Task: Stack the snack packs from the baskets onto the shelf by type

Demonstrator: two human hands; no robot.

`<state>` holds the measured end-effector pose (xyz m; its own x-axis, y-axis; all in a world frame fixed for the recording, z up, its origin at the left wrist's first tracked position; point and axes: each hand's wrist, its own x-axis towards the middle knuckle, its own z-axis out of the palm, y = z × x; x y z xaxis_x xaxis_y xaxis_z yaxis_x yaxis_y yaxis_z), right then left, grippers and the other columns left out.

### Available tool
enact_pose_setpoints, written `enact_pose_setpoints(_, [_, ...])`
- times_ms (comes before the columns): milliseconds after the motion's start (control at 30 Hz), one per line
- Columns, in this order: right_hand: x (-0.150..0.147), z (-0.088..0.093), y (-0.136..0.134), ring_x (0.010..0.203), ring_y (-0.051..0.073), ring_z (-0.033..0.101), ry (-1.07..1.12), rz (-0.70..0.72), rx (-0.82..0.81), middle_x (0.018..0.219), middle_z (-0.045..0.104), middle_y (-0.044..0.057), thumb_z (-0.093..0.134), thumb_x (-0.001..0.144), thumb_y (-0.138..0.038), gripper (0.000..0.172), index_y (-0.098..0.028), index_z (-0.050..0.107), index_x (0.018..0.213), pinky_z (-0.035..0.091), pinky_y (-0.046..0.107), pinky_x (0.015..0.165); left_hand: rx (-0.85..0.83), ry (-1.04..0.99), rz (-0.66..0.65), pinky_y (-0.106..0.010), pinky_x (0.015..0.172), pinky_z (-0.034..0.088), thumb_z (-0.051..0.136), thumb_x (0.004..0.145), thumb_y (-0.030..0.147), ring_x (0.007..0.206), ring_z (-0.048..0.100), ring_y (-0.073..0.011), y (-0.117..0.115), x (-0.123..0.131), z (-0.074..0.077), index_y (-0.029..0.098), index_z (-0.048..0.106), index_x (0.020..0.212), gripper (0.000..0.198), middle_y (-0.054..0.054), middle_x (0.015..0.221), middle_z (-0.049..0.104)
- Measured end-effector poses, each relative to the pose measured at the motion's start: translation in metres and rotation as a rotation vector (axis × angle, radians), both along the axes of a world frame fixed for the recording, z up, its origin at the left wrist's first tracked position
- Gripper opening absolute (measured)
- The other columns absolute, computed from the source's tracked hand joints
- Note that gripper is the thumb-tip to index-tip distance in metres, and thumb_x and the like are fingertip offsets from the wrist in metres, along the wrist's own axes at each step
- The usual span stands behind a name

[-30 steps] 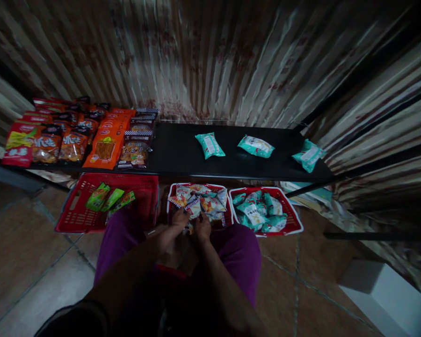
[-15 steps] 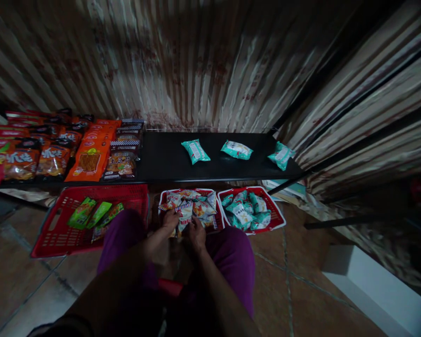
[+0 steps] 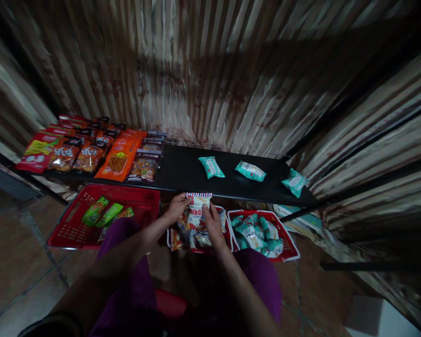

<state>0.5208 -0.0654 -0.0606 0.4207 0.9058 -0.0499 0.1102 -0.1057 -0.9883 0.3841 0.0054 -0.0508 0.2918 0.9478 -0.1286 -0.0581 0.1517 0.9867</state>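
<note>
A white snack bag [image 3: 198, 206] with a striped top edge is held upright between my two hands, in front of the shelf's edge. My left hand [image 3: 178, 206] grips its upper left side. Around its right side my right hand [image 3: 213, 221] is closed, with the thumb on the front. Below it, the middle red basket [image 3: 229, 236] holds several similar snack bags [image 3: 202, 240]. On the black shelf [image 3: 177, 166] lie three teal snack bags, one on the left [image 3: 212, 167], one in the middle [image 3: 250, 171] and one on the right [image 3: 295, 182].
Orange, red and brown snack packs [image 3: 119, 157] stand in rows on the shelf's left. A wide red basket [image 3: 68, 222] with green packets is at left. Another red basket [image 3: 290, 238] holds teal bags. A white box [image 3: 382, 313] sits at lower right on the tiled floor.
Both hands have lifted the white snack bag out of the middle basket, up toward the shelf's front edge. The camera view has shifted, so the shelf appears lower and further right.
</note>
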Motion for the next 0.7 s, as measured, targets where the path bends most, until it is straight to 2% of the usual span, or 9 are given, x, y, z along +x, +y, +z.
enact_pose_setpoints(167, [0.016,0.031,0.024,0.097,0.022,0.063,0.133,0.064,0.027,0.106,0.069,0.004,0.058,0.077,-0.055,0.052,-0.022,0.060,0.118,0.050,0.033,0.084,0.006,-0.171,-0.024,-0.023,0.062,0.045,0.063,0.071,0.040,0.065,0.058,-0.0126,0.021,0.008,0.019,0.014,0.063,0.083,0.030,-0.002,0.073,0.066])
enact_pose_setpoints(300, [0.027,0.046,0.050,0.091,0.020,0.065,0.256,0.073,0.026,0.100,0.071,0.003,0.065,0.071,-0.053,0.048,-0.022,0.064,0.108,0.052,0.031,0.078,0.042,-0.179,-0.014,-0.021,0.057,0.042,0.062,0.073,0.044,0.060,0.055,-0.0113,0.040,0.013,0.029,0.014,0.061,0.083,0.032,0.000,0.071,0.064])
enact_pose_setpoints(400, [0.028,0.055,0.070,0.083,0.021,0.067,0.334,0.099,0.035,0.093,0.072,0.004,0.070,0.066,-0.052,0.050,-0.020,0.065,0.104,0.053,0.031,0.072,0.098,-0.196,0.012,-0.021,0.059,0.043,0.061,0.075,0.047,0.064,0.056,-0.0116,0.054,0.014,0.033,0.015,0.060,0.081,0.033,0.000,0.072,0.063])
enact_pose_setpoints(500, [0.024,0.055,0.085,0.076,0.021,0.068,0.376,0.079,0.048,0.086,0.073,0.004,0.072,0.064,-0.052,0.050,-0.019,0.065,0.101,0.054,0.031,0.066,0.116,-0.243,0.045,-0.023,0.072,0.047,0.059,0.078,0.048,0.080,0.061,-0.0145,0.061,0.012,0.030,0.015,0.060,0.097,0.038,-0.003,0.088,0.066])
enact_pose_setpoints(600, [0.019,0.049,0.096,0.073,0.020,0.068,0.425,0.001,0.077,0.083,0.073,0.002,0.072,0.064,-0.052,0.048,-0.020,0.064,0.098,0.054,0.030,0.066,0.068,-0.262,0.027,-0.028,0.086,0.048,0.064,0.076,0.046,0.101,0.060,-0.0194,0.062,0.012,0.020,0.016,0.051,0.121,0.057,-0.009,0.112,0.063])
enact_pose_setpoints(700, [0.015,0.043,0.106,0.072,0.018,0.067,0.411,-0.025,0.101,0.082,0.073,0.001,0.072,0.065,-0.051,0.044,-0.020,0.064,0.096,0.053,0.027,0.065,0.031,-0.238,-0.024,-0.033,0.090,0.048,0.065,0.076,0.045,0.112,0.056,-0.0242,0.060,0.014,0.010,0.017,0.047,0.127,0.061,-0.012,0.125,0.058])
